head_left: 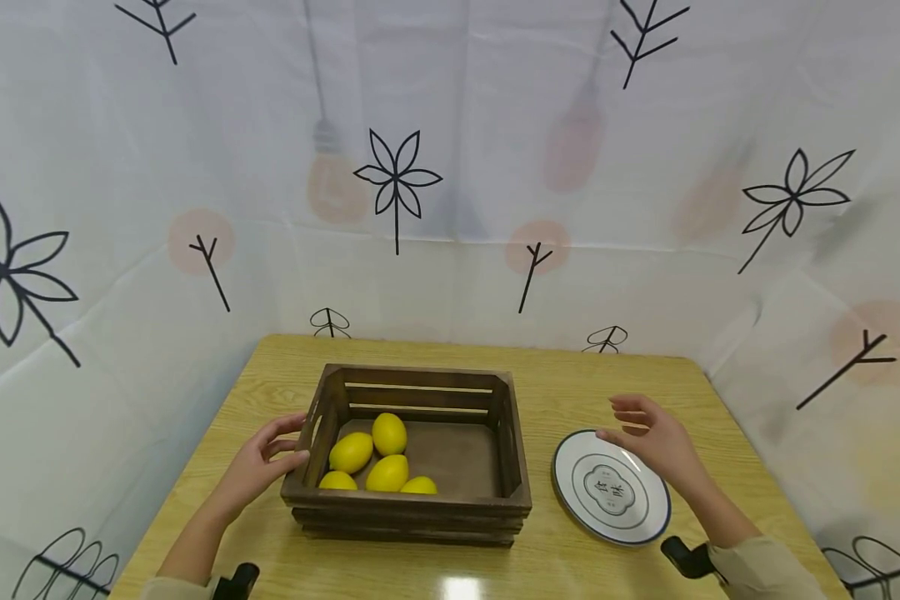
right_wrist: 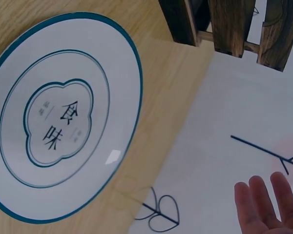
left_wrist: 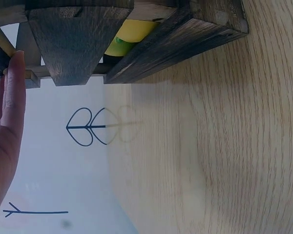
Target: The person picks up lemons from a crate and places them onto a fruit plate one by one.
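Note:
A dark brown slatted wooden crate [head_left: 412,523] stands on the table with several yellow lemons [head_left: 387,473] inside, mostly towards its left. At the crate's left wall is my left hand [head_left: 264,458], its fingers extended and touching the upper edge. The left wrist view shows those fingers [left_wrist: 13,97] lying straight along the top slat, with yellow and green fruit visible through a gap lower down. To the right of the crate lies a white plate [head_left: 609,490] with a blue rim. Above the plate's far edge hovers my right hand [head_left: 658,440], fingers loosely bent and holding nothing.
The light wood table [head_left: 585,379] ends at a white cloth backdrop [head_left: 450,283] printed with plants and bulbs. Cloth also closes in the left and right sides. A black strap mount [head_left: 687,557] sits at the right wrist, another [head_left: 237,581] at the left.

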Motion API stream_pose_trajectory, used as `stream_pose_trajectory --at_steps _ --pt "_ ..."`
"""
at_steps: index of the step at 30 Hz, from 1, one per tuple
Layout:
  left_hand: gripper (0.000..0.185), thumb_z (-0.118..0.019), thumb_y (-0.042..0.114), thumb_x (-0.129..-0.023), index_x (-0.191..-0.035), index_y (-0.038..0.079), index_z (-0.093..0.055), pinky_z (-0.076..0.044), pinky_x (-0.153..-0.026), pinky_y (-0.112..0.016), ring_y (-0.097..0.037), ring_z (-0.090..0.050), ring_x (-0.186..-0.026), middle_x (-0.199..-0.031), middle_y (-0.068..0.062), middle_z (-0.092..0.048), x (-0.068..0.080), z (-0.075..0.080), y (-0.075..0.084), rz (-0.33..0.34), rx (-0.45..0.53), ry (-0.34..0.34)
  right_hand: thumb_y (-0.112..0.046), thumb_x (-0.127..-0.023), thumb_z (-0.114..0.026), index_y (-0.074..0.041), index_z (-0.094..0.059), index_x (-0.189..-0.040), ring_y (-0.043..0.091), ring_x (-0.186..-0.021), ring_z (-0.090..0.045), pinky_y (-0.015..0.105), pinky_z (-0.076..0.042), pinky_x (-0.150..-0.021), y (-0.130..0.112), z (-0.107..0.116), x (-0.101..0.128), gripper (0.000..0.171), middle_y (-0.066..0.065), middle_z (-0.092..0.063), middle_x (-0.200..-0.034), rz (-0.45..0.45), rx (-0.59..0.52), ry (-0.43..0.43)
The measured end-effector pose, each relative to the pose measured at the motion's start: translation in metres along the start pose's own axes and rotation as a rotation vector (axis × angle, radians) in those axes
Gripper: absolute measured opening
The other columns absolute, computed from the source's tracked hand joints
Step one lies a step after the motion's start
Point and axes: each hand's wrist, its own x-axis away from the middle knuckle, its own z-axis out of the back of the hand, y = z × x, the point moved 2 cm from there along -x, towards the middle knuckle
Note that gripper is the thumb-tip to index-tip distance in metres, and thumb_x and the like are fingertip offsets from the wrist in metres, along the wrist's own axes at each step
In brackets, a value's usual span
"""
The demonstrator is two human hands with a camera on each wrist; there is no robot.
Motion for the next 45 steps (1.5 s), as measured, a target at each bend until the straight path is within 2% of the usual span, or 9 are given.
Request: stream_pose_trajectory --at_steps 4,11,20,34,45 --pt "0.053 -0.064 0.017 -0.090 -0.137 0.006 -0.042 -0.049 -0.080 -0.028 -0.006 -0.053 -0.101 -0.136 -0.016 -0.040 0.000 0.000 -0.001 0.003 0.010 -0.003 -0.031 -0.081 -0.073 -0.002 -0.050 -0.126 0.042 -0.105 -0.055 0.047 -0.048 -0.084 -0.006 -0.001 -0.005 0.059 0.025 -0.052 -0.121 0.012 -0.024 0.010" --pt "0.053 -0.064 0.017 -0.090 -0.137 0.006 -0.041 -0.049 -0.080 -0.028 -0.006 -0.054 -0.101 -0.136 -0.016 -0.040 -0.001 0.000 -0.002 0.003 0.021 -0.004 -0.026 -0.081 -0.074 0.000 -0.052 -0.124 0.037 -0.105 -0.056 0.038 -0.050 -0.083 -0.016 -0.008 -0.014 0.055 0.022 -0.055 -0.117 0.069 -0.069 0.019" --pt "0.054 -0.063 0.016 -0.090 -0.138 0.006 -0.041 -0.049 -0.080 -0.028 -0.005 -0.053 -0.101 -0.136 -0.016 -0.040 0.001 -0.001 0.000 0.003 0.016 0.001 -0.026 -0.080 -0.075 -0.002 -0.050 -0.127 0.037 -0.106 -0.055 0.040 -0.048 -0.086 -0.031 -0.016 -0.022 0.058 0.021 -0.053 -0.121 0.069 -0.125 -0.014" --pt "0.054 -0.063 0.015 -0.090 -0.138 0.006 -0.041 -0.049 -0.080 -0.028 -0.009 -0.054 -0.102 -0.136 -0.017 -0.041 0.001 -0.001 -0.001 -0.008 0.027 -0.002 -0.024 -0.079 -0.076 -0.001 -0.052 -0.123 0.034 -0.107 -0.055 0.037 -0.048 -0.086 -0.045 -0.026 -0.038 0.055 0.019 -0.055 -0.118 0.128 -0.153 -0.010" --pt "0.054 -0.064 0.016 -0.089 -0.138 0.006 -0.042 -0.049 -0.080 -0.029 -0.012 -0.053 -0.102 -0.135 -0.017 -0.041 0.001 -0.001 -0.002 0.010 0.042 0.000 -0.021 -0.077 -0.078 -0.003 -0.053 -0.122 0.034 -0.108 -0.054 0.037 -0.049 -0.085 -0.057 -0.034 -0.047 0.054 0.017 -0.056 -0.117 0.160 -0.178 -0.014"
